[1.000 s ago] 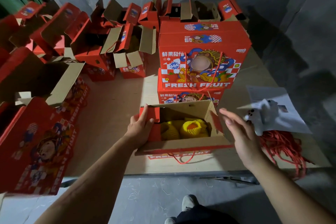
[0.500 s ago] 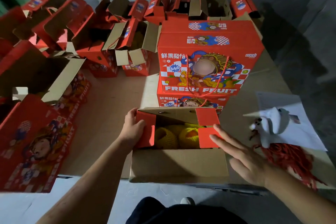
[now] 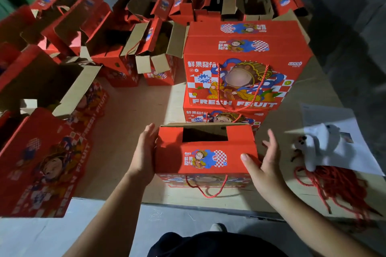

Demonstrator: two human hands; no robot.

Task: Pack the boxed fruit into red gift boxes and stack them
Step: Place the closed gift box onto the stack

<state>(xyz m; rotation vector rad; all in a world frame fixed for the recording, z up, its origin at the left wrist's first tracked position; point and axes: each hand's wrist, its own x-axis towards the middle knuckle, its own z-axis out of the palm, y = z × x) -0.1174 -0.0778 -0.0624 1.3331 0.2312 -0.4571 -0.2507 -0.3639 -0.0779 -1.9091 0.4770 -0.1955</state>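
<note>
The red gift box (image 3: 205, 150) sits at the near edge of the table (image 3: 133, 123), just in front of two stacked closed boxes (image 3: 244, 69), its near flap folded down over the top with a dark gap behind. The left hand (image 3: 145, 148) lies flat against the box's left end, fingers straight and pointing away. The right hand (image 3: 265, 162) is spread open at the right end, thumb resting on the top flap, fingers extended, gripping nothing.

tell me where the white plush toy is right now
In the head view, the white plush toy lies on the table's right side, on a paper sheet, above the red cords.
</note>
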